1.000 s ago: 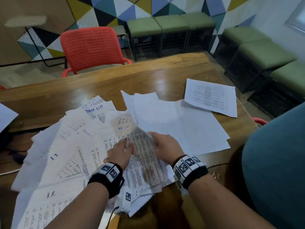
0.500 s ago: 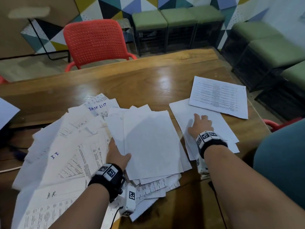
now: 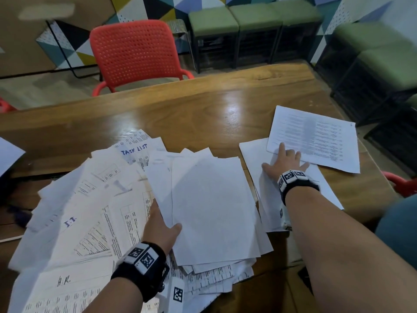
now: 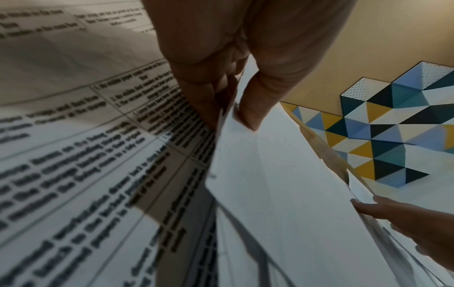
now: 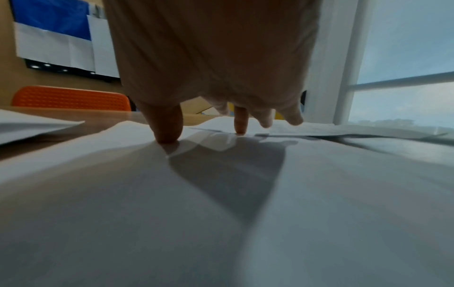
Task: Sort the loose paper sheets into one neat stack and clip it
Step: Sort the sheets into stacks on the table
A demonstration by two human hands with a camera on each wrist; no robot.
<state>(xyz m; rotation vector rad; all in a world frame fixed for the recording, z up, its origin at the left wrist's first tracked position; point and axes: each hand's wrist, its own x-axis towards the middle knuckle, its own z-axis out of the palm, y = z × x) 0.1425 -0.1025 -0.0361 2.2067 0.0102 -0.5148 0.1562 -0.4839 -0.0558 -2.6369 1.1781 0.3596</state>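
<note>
Left hand: the left hand (image 3: 161, 229) pinched the edge of a blank-topped bundle (image 3: 209, 206), thumb above and fingers beneath, over the fanned printed sheets (image 3: 74, 213).
Right hand: the right hand (image 3: 284, 162) lay flat with fingers spread on two blank sheets (image 3: 257, 159), just below a printed page (image 3: 316, 138), holding nothing.
Papers: all lay scattered on the counter (image 3: 191, 109).
Clip: none was seen.
Advice: the flat palm probably needed to slide the loose sheets toward the bundle, keeping edges parallel, without creasing them.

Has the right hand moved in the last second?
Yes. The right hand left the middle pile and went right and away along the wooden table, now resting flat on blank sheets beside the printed sheet.
</note>
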